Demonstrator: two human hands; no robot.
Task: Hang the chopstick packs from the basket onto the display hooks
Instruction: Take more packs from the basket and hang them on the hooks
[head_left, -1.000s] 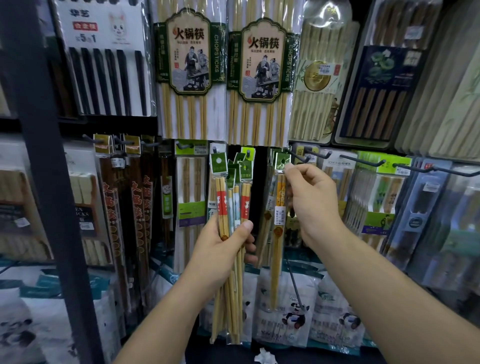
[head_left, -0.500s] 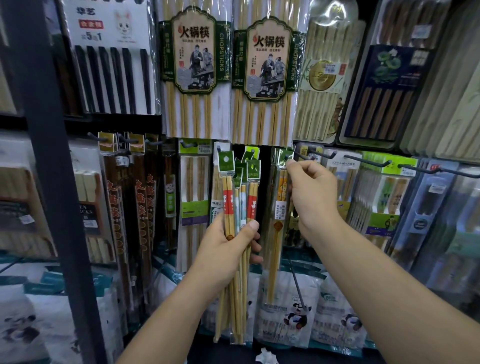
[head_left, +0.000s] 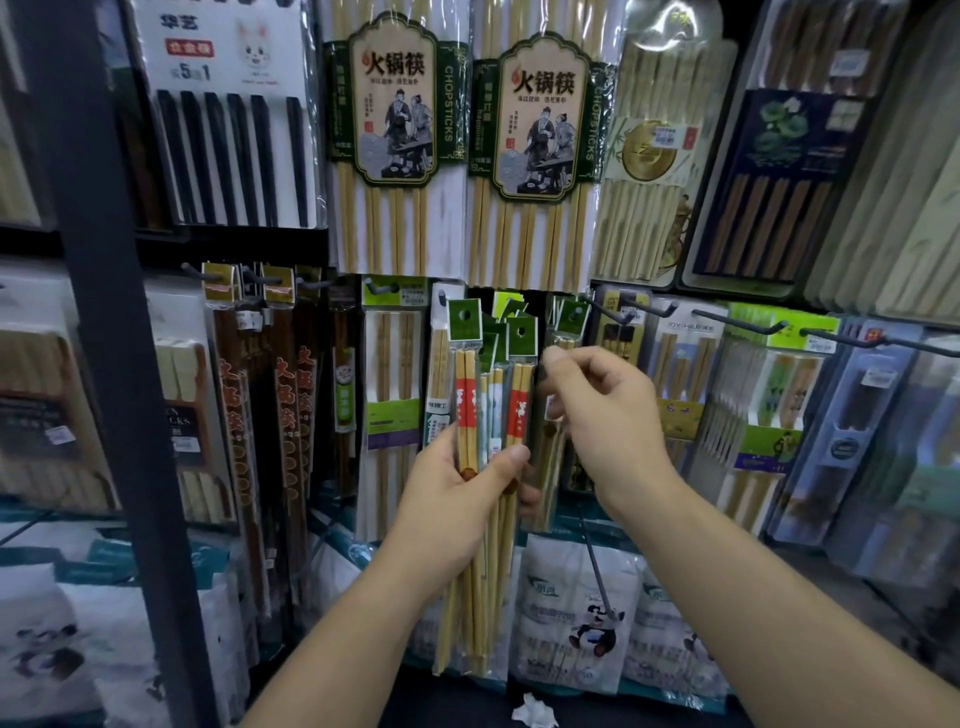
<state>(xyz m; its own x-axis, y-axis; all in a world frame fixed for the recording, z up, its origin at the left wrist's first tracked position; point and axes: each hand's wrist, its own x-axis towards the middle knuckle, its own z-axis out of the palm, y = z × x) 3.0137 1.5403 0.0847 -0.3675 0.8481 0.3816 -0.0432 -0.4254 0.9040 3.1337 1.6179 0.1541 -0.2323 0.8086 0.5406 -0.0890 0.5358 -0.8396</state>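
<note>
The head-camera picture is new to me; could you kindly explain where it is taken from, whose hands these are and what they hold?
No machine here: a person wears a camera on the head, looking forward and down at their own bare hands before a shop display. The left hand grips a bundle of chopstick packs with green header cards, upright. The right hand, fingers curled, is beside the bundle's top; whether it pinches anything I cannot tell. Behind run display hooks carrying other packs; panda-printed bags sit below.
</note>
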